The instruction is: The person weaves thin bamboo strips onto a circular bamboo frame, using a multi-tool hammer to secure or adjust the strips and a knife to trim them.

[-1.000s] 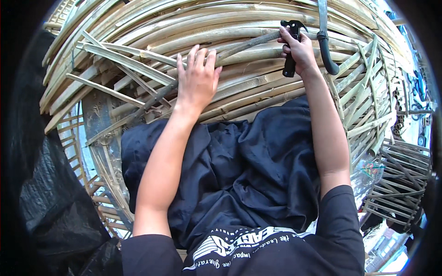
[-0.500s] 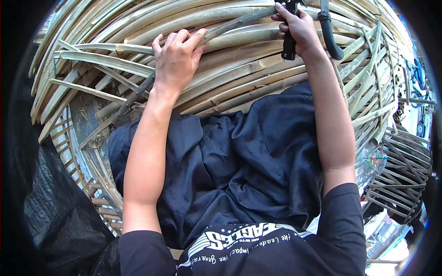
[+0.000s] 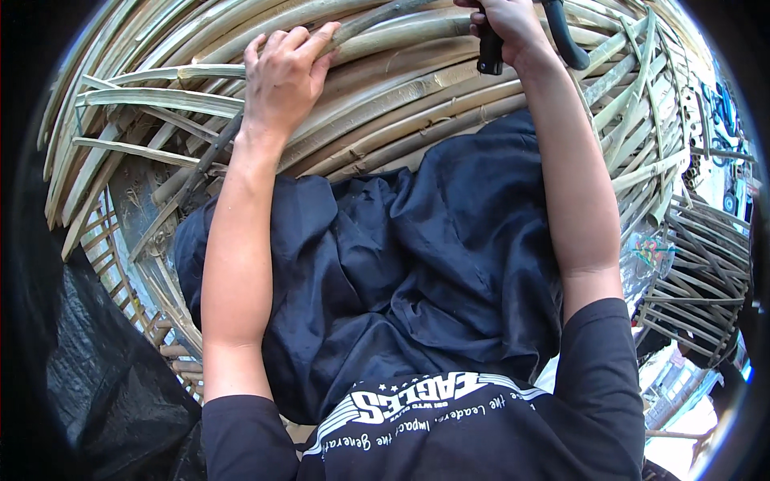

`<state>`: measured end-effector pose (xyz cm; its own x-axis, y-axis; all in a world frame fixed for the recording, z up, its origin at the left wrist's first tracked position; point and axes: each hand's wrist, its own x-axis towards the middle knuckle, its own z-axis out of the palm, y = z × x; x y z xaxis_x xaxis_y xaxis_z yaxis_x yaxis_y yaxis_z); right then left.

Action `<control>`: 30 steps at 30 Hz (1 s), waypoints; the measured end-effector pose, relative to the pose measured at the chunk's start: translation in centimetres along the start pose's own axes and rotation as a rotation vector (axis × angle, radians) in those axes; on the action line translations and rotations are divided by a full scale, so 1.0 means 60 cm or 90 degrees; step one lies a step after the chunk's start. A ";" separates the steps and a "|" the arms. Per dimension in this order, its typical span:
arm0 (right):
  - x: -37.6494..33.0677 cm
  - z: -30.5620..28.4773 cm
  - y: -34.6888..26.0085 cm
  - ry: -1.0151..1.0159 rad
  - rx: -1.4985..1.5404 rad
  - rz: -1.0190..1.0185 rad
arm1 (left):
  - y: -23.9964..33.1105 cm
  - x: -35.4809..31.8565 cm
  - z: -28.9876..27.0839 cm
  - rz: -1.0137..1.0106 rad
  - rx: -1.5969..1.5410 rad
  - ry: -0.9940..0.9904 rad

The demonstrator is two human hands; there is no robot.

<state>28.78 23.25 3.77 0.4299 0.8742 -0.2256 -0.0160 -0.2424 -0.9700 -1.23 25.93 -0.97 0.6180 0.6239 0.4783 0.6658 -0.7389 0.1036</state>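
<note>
A large woven bamboo basket frame (image 3: 401, 104) of curved pale strips lies across my lap. My left hand (image 3: 282, 74) rests on its upper side, fingers curled over a thin grey strip (image 3: 377, 20) that runs up to the right. My right hand (image 3: 507, 28) is at the top edge, closed around a black-handled tool (image 3: 491, 54); its second curved black handle (image 3: 565, 40) sticks out to the right. The tool's working end is out of view.
Dark blue cloth (image 3: 401, 264) covers my lap under the frame. A black sheet (image 3: 88, 377) lies at lower left. Another dark woven basket (image 3: 706, 264) stands at the right. Loose strip ends (image 3: 112, 96) stick out to the left.
Both hands have moved up toward the top of the view along the bamboo frame. My left hand went from lying flat on the strips to curling over the thin grey strip.
</note>
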 end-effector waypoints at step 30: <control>-0.050 0.007 0.010 -0.059 -0.384 -0.241 | -0.013 0.003 0.011 -0.038 -0.035 0.036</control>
<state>27.11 20.63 3.83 0.2285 0.9699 0.0841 0.6318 -0.0820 -0.7708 -1.35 26.77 -1.58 0.5528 0.6529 0.5178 0.6755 -0.7149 0.1804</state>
